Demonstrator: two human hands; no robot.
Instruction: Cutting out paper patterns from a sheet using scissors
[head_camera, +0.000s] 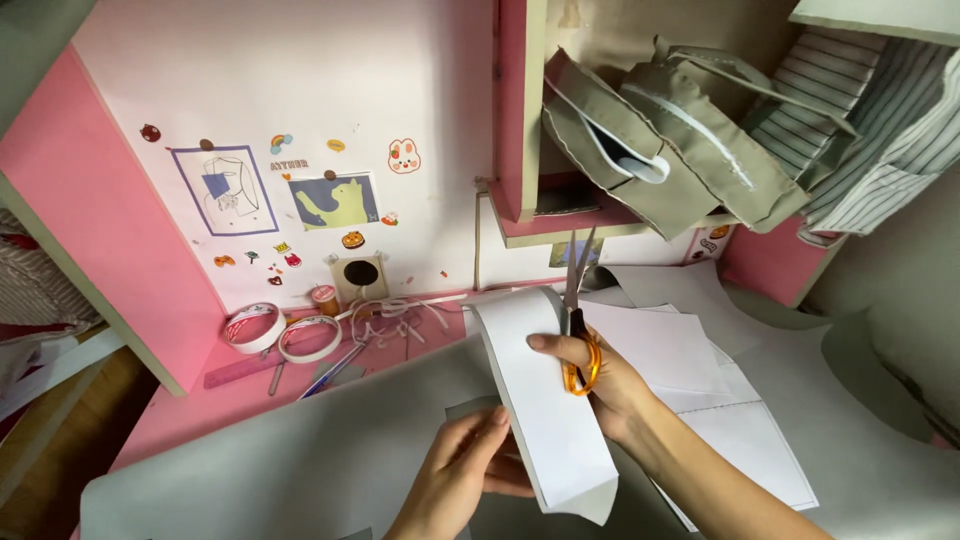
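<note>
White paper strip arches upward, steadied by the left hand pinching its edge, while the right hand grips orange-handled scissors, blades parted above it.

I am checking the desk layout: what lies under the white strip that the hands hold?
Under the white strip lie a large grey sheet and the left hand's fingers. What the strip covers cannot be seen.

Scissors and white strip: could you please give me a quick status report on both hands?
Right hand grips orange-handled scissors, blades open, pointing up. Left hand pinches white strip, curled over. Nothing between the blades; tape rolls off to the side.
</note>
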